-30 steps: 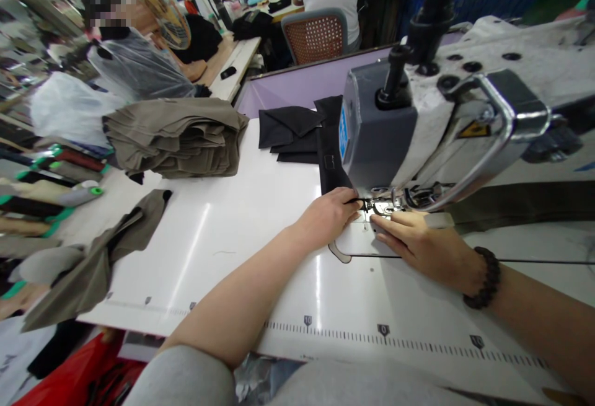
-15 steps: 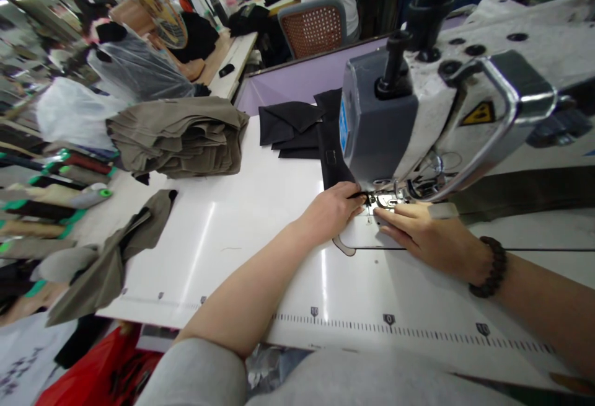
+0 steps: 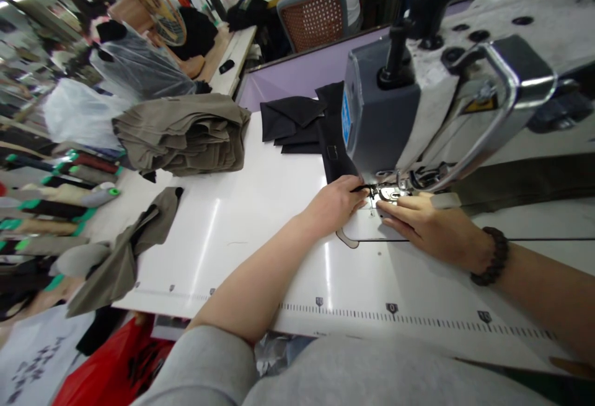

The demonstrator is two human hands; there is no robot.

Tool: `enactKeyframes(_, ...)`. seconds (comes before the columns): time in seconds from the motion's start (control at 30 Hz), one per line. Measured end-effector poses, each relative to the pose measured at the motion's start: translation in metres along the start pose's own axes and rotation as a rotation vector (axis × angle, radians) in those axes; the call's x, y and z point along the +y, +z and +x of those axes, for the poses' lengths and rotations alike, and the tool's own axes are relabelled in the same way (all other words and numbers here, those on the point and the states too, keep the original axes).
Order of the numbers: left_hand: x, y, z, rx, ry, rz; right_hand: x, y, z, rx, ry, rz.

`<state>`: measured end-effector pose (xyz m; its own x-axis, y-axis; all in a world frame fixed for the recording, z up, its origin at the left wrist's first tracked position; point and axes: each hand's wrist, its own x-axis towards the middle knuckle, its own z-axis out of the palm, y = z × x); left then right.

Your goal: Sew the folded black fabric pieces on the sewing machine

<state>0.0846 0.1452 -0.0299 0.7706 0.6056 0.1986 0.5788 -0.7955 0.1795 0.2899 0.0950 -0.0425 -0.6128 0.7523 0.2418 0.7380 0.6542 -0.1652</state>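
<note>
My left hand is closed at the left of the presser foot, its fingertips pinching the dark edge of a black fabric piece. That piece runs back from the fingers along the left of the sewing machine. To the right of the foot, my right hand lies palm down with fingers stretched out, the tips at the lit metal needle plate. Its wrist wears a dark beaded bracelet. The cloth right under the needle is too small to make out.
Folded black pieces lie behind my left hand. A stack of olive-brown cloth stands at the back left, with thread cones beyond the table's left edge. An olive strip lies under the machine arm. Another person sits behind a chair.
The whole view has shifted slightly, with the table's left side now a little further right. Both hands keep their places at the presser foot; no clear movement of the cloth shows.
</note>
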Motion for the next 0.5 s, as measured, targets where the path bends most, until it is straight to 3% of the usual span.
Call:
enactKeyframes(0.1,0.002,-0.003,0.000,-0.015,-0.002,0.015,-0.003,-0.002,0.000,0.033,0.028,-0.049)
enactKeyframes(0.2,0.017,-0.014,-0.004,-0.065,-0.014,0.046,-0.004,-0.007,0.000,0.065,0.020,-0.057)
enactKeyframes(0.37,0.054,-0.027,-0.022,-0.142,0.006,0.090,-0.003,-0.018,-0.004,0.101,-0.122,0.050)
enactKeyframes(0.5,0.066,-0.023,-0.031,-0.119,0.063,0.054,-0.006,-0.022,-0.007,0.103,-0.243,0.095)
